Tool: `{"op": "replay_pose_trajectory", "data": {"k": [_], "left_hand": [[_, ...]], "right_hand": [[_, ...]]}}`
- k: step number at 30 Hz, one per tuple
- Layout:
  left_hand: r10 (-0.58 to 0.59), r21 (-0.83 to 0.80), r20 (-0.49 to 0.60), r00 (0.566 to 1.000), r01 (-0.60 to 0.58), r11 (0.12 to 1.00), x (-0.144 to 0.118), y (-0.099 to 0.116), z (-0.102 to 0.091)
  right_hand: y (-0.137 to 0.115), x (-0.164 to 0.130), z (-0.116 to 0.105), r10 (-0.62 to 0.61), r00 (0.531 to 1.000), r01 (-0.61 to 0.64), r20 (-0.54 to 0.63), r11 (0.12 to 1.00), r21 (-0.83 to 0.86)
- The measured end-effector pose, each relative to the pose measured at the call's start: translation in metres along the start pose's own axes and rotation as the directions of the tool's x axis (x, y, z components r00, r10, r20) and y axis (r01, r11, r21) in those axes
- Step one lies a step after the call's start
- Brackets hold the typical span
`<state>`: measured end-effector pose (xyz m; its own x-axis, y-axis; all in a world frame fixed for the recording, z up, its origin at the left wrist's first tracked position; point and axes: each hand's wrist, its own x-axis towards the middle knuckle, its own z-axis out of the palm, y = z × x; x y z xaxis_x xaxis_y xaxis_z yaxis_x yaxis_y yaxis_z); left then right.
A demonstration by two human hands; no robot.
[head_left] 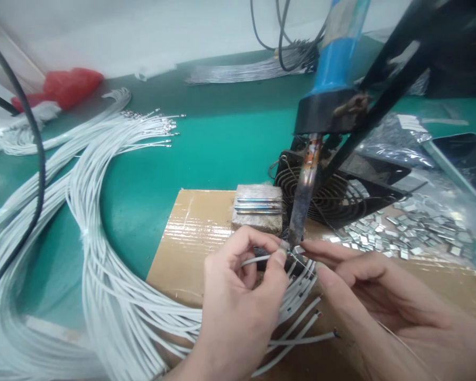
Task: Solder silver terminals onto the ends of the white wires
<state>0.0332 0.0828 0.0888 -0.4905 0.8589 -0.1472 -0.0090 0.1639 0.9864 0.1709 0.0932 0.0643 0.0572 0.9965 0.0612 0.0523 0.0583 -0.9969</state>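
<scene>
My left hand (241, 296) is closed, thumb and forefinger pinching a white cable (254, 260) near its end. A small silvery metal piece (299, 250) shows between my two hands, just below the tip of an upright soldering iron (301, 203). My right hand (384, 301) is closed around a thin solder wire (396, 339), which runs out past the palm toward the lower right. Its fingertips are close to the iron's tip. Whether the iron touches the metal piece I cannot tell. Loose white cable ends (301, 330) with dark tips fan out under both hands.
A large bundle of white cables (93, 211) curves along the left. Cardboard (194, 222) covers the green table (222, 137). Behind my hands stand a metal block (257, 219) with rods and a black fan (329, 196). Small metal shells (412, 227) lie scattered at the right.
</scene>
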Motion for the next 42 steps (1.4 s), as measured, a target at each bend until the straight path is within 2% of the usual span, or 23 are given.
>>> {"op": "replay_pose_trajectory", "data": {"k": [6, 19, 37, 42], "left_hand": [[0.029, -0.035, 0.011, 1.0, -0.028, 0.999, 0.0007, -0.0041, 0.0008], [0.044, -0.048, 0.023, 0.999, -0.043, 0.998, 0.0014, -0.0042, 0.0], [0.009, -0.036, 0.04, 0.999, -0.008, 0.999, 0.0018, -0.0043, -0.0021], [0.031, -0.056, 0.035, 0.999, -0.029, 0.998, 0.0016, -0.0038, -0.0015]], "right_hand": [[-0.0017, 0.0032, -0.0004, -0.029, 0.999, 0.029, 0.04, 0.999, -0.016], [-0.0008, 0.001, 0.0015, -0.033, 0.999, 0.033, -0.007, 0.999, 0.015], [-0.002, 0.0028, -0.0009, -0.047, 0.998, 0.048, 0.035, 0.998, -0.032], [-0.0032, 0.0013, -0.0013, -0.042, 0.999, 0.042, 0.009, 0.999, -0.029]]}}
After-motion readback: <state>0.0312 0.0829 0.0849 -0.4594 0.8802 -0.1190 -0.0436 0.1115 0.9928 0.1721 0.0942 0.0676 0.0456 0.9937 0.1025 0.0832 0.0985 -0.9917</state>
